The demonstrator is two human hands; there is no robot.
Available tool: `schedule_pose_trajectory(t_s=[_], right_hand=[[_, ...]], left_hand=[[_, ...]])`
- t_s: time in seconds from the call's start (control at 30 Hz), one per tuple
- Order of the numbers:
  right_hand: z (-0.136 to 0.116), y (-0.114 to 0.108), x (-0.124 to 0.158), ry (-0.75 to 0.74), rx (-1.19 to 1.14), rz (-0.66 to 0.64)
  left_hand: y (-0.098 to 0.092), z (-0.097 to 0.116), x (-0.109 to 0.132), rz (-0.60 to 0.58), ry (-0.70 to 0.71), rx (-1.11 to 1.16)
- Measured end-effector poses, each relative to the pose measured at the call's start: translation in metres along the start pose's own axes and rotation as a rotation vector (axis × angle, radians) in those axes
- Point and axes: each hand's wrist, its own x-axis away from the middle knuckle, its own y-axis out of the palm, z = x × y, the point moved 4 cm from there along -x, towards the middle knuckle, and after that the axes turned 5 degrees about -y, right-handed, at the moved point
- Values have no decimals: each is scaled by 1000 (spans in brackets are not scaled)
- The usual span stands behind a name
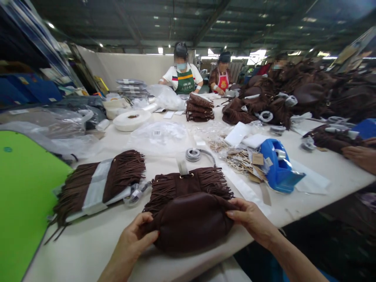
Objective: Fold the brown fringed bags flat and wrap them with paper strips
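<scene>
A dark brown fringed bag [188,207] lies on the white table [88,243] right in front of me. My left hand [135,239] grips its lower left edge, thumb on top and fingers curled under. My right hand [249,219] holds its right side, fingers pressed on the leather. A second fringed bag [100,182], partly wrapped in clear plastic, lies to the left, apart from both hands.
A blue tape dispenser [277,164] and paper tags [243,158] sit to the right. Tape rolls [193,154], plastic bags [160,135] and stacked brown bags [199,107] lie farther back. Three people work at the far end; another person's hand [361,154] rests at right. Green board [23,203] at left.
</scene>
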Motion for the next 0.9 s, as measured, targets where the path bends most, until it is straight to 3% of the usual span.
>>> schedule_pose_trajectory(t_s=[0.1,0.17,0.23,0.37,0.47,0.63,0.73,0.83,0.9], right_hand=[[3,-2,-1,-29,2,46],[3,-1,-1,-43,5,80],[2,0,0,-53,14,110],[-3,1,3,-111,27,171],[1,-1,2,-129,78,253],[14,-3,0,-161,184,262],[17,-9,2,-282,210,292],[21,-13,0,-406,247,284],[24,-14,-5,-435,318,252]], left_hand=[[6,-2,3,-112,-91,161],[9,0,4,-115,-104,191],[7,4,3,-31,-56,142],[-1,15,2,303,146,-39],[2,13,-2,410,234,-190],[6,-3,-8,435,257,-248],[3,-5,-6,388,241,-205],[4,1,-1,293,360,-253],[5,2,0,290,430,-291]])
